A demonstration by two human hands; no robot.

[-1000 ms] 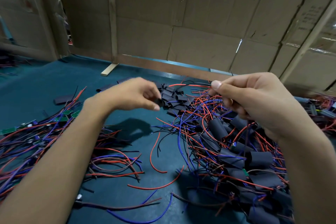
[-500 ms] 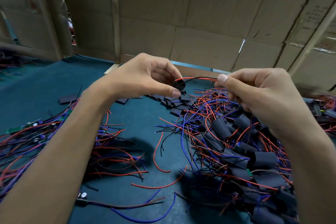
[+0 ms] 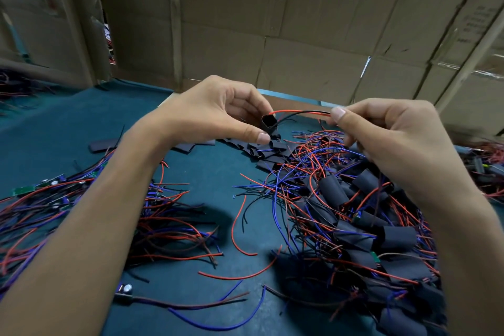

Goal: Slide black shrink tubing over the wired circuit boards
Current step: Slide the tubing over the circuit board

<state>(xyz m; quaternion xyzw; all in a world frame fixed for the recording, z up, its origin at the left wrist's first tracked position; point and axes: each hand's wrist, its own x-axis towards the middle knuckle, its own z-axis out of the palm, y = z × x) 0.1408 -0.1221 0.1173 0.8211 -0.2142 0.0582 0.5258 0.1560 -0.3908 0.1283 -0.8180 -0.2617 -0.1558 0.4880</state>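
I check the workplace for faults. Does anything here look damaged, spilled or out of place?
Nothing looks damaged. One flat black tubing piece lies apart, left of the tubing pile. A single wired part lies alone near the front, away from both heaps. Otherwise only ordinary tangled wires.

left hand [image 3: 215,112] raised, fingers curled — pinching | right hand [image 3: 387,133] raised — pinching

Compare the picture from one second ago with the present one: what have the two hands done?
The left hand picked a black tube from the loose pile and raised it. The right hand kept pinching the red and black wires, whose ends now meet the tube's open mouth. The heaps on the green table stayed put.
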